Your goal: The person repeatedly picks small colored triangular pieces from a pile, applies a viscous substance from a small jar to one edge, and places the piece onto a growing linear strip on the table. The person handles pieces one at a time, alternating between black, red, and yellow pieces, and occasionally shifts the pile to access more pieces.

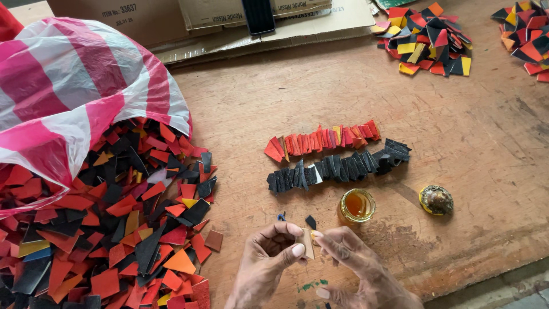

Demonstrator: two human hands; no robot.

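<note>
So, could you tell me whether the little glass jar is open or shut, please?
Open. The jar stands upright with no lid on, amber liquid showing inside; its lid lies apart on the table, to its right.

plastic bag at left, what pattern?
Pink and white broad stripes on the plastic bag; shows best in the head view.
</note>
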